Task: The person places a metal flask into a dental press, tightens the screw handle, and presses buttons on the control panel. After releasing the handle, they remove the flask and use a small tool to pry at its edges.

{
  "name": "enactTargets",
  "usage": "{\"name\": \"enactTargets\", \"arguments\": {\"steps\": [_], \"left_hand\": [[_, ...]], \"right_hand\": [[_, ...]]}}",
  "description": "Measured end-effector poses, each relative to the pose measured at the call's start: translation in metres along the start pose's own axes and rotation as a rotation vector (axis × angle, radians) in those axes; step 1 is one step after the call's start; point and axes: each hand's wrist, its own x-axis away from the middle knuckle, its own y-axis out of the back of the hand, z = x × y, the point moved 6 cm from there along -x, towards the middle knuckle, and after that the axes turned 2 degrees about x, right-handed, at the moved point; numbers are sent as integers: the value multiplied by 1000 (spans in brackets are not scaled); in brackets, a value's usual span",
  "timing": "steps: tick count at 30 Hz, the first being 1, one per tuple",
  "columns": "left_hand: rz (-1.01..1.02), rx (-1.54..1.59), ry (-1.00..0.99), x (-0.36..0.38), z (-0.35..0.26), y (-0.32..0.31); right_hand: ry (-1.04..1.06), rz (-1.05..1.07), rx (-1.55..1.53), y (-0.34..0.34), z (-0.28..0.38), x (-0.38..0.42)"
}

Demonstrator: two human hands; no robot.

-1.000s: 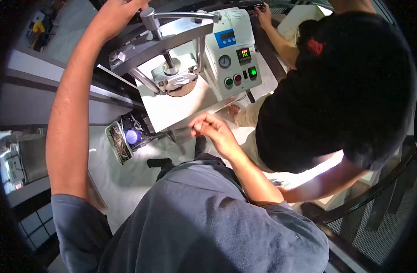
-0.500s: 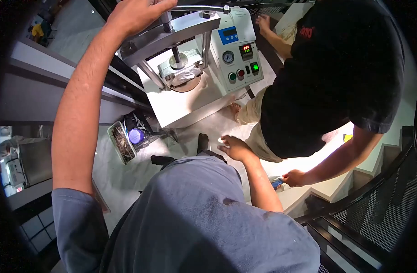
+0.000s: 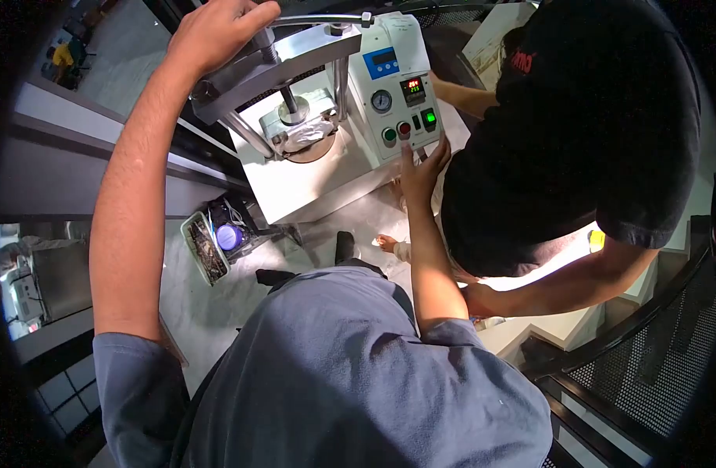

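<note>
Control panel [image 3: 395, 109], lower edge at right fingers [image 3: 407, 153], switch [image 3: 429, 117] (lit green)

From my end, I see the control panel [image 3: 399, 78] right of the press [image 3: 289, 72], a co-worker [image 3: 572, 156] farther right.

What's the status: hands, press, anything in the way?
Left hand at press handle. Right hand by panel, just below red button. Crumpled pale wrap under press beam. Co-worker close right, panel unblocked.

Steel press [image 3: 282, 72] beside lit control panel [image 3: 397, 111]
</note>
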Motion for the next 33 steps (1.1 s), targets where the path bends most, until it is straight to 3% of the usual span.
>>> {"name": "enactTargets", "arguments": {"steps": [2, 9, 15, 21, 23, 24, 28, 31, 33], "left_hand": [[-35, -21, -39, 0, 6, -3], [-99, -42, -44, 4, 0, 0], [-79, -6, -54, 9, -18, 8], [-87, 16, -141, 6, 2, 3], [-72, -307, -477, 10, -4, -4], [-1, -58, -229, 5, -1, -1], [60, -46, -191, 2, -2, 0], [55, -182, -348, 7, -12, 0], [47, -31, -162, 6, -11, 3]], "right_hand": [[-101, -13, 4, -4, -17, -23], [-16, 151, 41, -43, -63, -56], [-49, 273, -135, -40, -65, -55], [-103, 358, 94, -43, -62, -52], [-118, 395, 85, -40, -57, -52], [-122, 386, 90, -40, -60, -52], [-150, 394, 129, -45, -64, -54], [-130, 369, 132, -45, -64, -54], [-89, 347, 116, -45, -64, -54]]}}
